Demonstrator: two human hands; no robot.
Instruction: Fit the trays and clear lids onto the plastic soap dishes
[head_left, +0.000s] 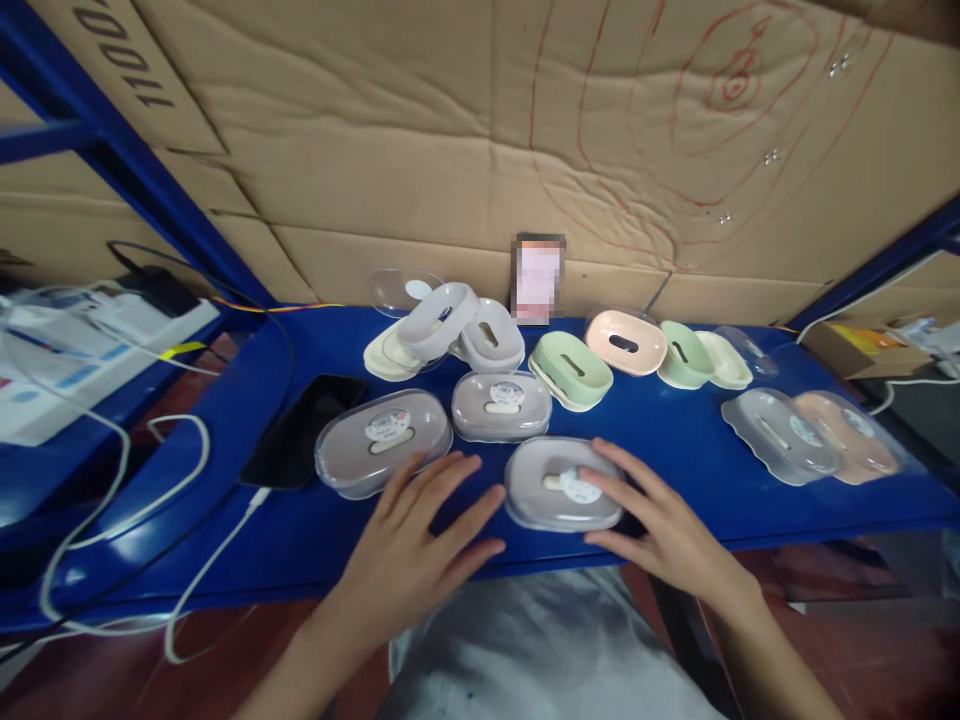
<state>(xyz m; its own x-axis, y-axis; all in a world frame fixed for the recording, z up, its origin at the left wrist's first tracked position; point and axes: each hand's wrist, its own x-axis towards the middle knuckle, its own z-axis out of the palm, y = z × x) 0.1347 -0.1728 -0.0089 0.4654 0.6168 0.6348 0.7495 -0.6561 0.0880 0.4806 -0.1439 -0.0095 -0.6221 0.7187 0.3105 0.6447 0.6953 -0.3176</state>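
Observation:
A grey soap box (540, 503) with a clear lid and a round white sticker lies near the front edge of the blue shelf. My right hand (660, 520) rests on its right side, fingers spread, one fingertip at the sticker. My left hand (427, 530) hovers left of that box with its fingers apart, holding nothing. Its fingertips are close to another lidded grey soap box (352, 455). Behind them lies a smaller-looking grey soap box (469, 425), also lidded and stickered.
Loose grey trays (439, 325), green trays (574, 365) and a peach tray (626, 340) line the back. Lidded grey (772, 435) and peach boxes (855, 450) lie at right. A black phone (300, 440), white cable (214, 560) and power strip (112, 370) are at left.

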